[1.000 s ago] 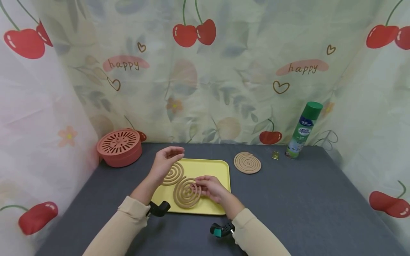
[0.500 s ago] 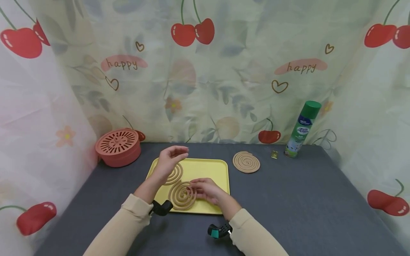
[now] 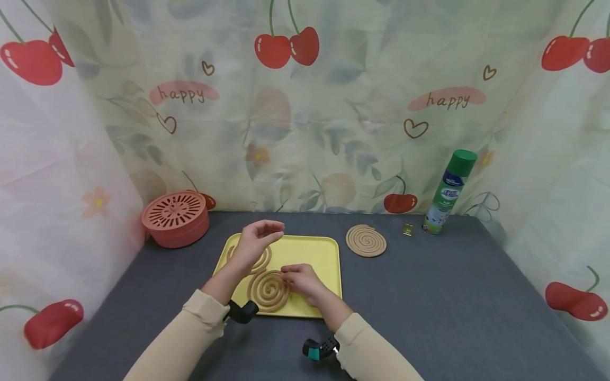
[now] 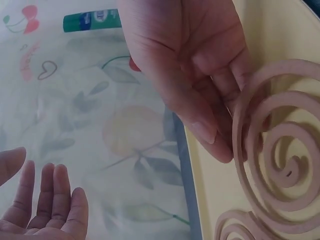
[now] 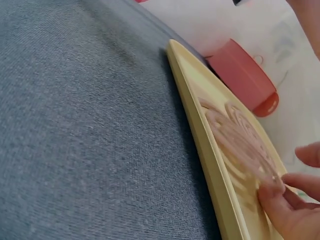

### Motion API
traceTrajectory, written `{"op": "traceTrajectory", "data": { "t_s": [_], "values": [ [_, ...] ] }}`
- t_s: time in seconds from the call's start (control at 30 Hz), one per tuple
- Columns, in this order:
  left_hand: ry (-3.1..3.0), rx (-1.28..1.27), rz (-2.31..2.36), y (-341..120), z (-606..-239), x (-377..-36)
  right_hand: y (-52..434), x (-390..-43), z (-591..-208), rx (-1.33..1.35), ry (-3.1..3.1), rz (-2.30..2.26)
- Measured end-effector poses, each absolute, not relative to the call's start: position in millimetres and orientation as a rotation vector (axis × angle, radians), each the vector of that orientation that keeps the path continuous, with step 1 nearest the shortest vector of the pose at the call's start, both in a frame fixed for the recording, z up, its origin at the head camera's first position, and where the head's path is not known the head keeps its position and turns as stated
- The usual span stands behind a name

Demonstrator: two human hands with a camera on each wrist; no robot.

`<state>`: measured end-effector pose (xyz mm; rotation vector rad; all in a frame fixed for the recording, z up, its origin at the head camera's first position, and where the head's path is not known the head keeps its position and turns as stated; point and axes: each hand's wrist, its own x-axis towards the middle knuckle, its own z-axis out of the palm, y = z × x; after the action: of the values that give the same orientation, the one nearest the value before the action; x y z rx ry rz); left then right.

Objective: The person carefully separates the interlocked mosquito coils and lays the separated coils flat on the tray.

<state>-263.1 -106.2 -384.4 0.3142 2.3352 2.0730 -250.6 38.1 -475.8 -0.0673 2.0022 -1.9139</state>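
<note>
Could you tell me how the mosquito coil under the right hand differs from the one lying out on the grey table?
The near coil lies inside the yellow tray, while the far coil rests directly on the grey table, right of the tray. The right hand touches the near coil's edge; nothing touches the far coil. The near coil shows open gaps between its turns; the far coil looks like a tightly packed disc. Both are flat, tan spirals.

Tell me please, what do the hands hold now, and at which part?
The right hand pinches the near coil at its outer right edge, on the yellow tray. The left hand is raised above the tray and holds nothing.
</note>
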Motion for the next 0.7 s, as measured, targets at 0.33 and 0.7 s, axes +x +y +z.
{"op": "traceTrajectory", "data": {
  "t_s": [0.33, 0.7],
  "values": [
    [2.328, 0.313, 2.018, -105.1, -388.1, -260.7, 36.6, -242.9, -470.9, -0.143, 2.202, -1.778],
    [2.322, 0.301, 2.034, -105.1, -390.8, -261.3, 35.3, -241.2, -469.1, -0.165, 2.247, -1.713]
  ]
}}
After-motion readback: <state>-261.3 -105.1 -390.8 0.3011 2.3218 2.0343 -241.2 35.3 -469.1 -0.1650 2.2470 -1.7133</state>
